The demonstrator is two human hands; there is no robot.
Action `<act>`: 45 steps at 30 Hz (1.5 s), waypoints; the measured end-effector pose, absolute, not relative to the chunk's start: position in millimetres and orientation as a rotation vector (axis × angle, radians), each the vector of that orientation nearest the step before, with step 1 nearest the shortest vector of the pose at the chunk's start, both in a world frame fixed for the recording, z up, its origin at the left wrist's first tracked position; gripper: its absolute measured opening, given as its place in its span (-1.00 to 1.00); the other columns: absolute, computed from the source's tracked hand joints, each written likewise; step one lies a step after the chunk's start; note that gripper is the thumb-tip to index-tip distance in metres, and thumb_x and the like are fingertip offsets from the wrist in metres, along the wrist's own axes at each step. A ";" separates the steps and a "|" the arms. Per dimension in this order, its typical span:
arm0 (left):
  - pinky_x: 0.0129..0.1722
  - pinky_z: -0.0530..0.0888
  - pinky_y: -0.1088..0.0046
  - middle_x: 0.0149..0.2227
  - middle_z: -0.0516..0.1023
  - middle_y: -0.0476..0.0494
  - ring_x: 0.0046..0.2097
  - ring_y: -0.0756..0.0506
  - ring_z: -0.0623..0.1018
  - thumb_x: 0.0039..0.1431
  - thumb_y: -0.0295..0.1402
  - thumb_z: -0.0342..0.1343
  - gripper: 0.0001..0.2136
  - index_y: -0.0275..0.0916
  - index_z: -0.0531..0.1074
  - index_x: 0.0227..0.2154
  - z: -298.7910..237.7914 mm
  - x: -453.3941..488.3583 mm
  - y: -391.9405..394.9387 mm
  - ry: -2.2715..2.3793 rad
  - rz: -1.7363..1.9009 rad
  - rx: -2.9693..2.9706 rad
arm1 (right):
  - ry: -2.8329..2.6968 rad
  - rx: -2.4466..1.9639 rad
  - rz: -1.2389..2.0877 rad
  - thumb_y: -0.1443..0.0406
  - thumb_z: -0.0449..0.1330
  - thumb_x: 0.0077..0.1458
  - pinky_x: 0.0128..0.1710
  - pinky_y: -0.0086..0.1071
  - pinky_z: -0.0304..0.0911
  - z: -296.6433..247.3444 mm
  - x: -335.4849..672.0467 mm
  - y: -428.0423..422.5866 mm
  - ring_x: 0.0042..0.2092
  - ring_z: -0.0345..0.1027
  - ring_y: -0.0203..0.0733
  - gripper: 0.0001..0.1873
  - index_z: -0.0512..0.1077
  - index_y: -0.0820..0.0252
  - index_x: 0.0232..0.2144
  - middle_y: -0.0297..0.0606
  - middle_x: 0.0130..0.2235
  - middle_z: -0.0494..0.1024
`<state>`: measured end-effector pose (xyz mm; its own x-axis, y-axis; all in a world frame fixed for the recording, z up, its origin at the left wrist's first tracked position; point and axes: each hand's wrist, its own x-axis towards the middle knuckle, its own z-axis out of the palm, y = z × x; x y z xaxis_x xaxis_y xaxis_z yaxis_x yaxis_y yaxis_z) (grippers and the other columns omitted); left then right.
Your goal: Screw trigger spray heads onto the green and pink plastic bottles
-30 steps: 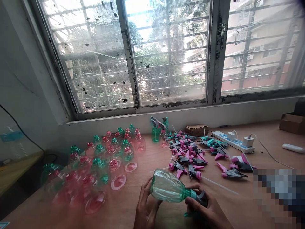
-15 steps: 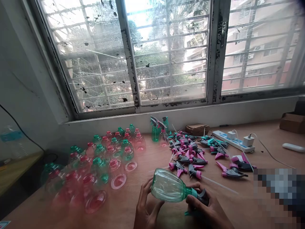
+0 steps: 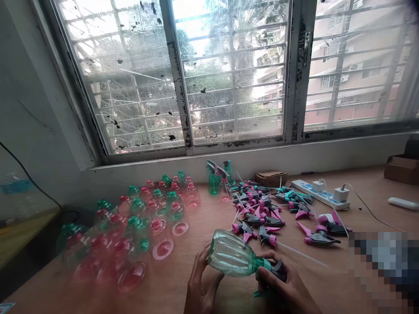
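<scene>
A clear green spray bottle [image 3: 232, 254] lies tilted on its side in the air above the near table, its base to the left and its neck to the right. My left hand [image 3: 200, 282] is curled around the base end, thumb below and fingers behind. At the neck, my right hand [image 3: 290, 285] grips the trigger sprayer [image 3: 278, 269], which has a teal collar, a dark grey head and a teal trigger pointing down. The sprayer sits on the bottle's neck; how tightly, I cannot tell.
Several green and pink open bottles [image 3: 157, 235] stand at the left. Loose trigger sprayers [image 3: 262, 207] with tubes are heaped at centre right. Assembled spray bottles [image 3: 214, 181] stand by the wall. A power strip [image 3: 322, 194] with chargers lies behind, and a cardboard box [image 3: 402, 168] far right.
The bottle has turned slightly in my hands, its base end a little higher and further right. Both hands keep nearly the same place and hold.
</scene>
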<state>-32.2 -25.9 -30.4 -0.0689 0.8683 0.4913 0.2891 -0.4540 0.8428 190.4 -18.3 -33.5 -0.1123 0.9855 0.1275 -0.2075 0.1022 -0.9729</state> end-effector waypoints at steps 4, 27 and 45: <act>0.25 0.30 0.07 0.14 0.49 -0.25 0.22 -0.35 0.42 0.02 -0.05 0.29 -0.37 -0.14 0.32 0.15 -34.6 -31.7 -27.1 1.272 1.556 1.640 | -1.229 -0.897 1.323 0.02 0.39 -0.06 -0.41 -0.33 0.36 -33.7 189.6 -18.0 -0.46 0.44 -0.15 -0.57 0.45 0.18 -0.26 -0.36 -0.50 0.55; 0.20 0.38 0.15 0.30 0.27 -0.25 0.27 -0.33 0.36 0.13 -0.11 0.23 -0.53 -0.13 0.42 0.09 -30.5 -32.6 -26.0 1.258 1.542 1.645 | -1.177 -0.950 1.255 -0.03 0.38 -0.10 -0.45 -0.31 0.37 -36.4 189.2 -18.4 -0.50 0.44 -0.13 -0.52 0.47 0.19 -0.27 -0.35 -0.57 0.53; 0.20 0.37 0.16 0.24 0.36 -0.18 0.29 -0.29 0.32 0.19 -0.13 0.17 -0.63 -0.06 0.47 0.04 -28.6 -28.8 -28.5 1.297 1.648 1.710 | -1.159 -0.908 1.281 -0.02 0.35 -0.03 -0.46 -0.39 0.29 -32.7 190.7 -21.0 -0.52 0.38 -0.21 -0.56 0.45 0.19 -0.27 -0.38 -0.58 0.54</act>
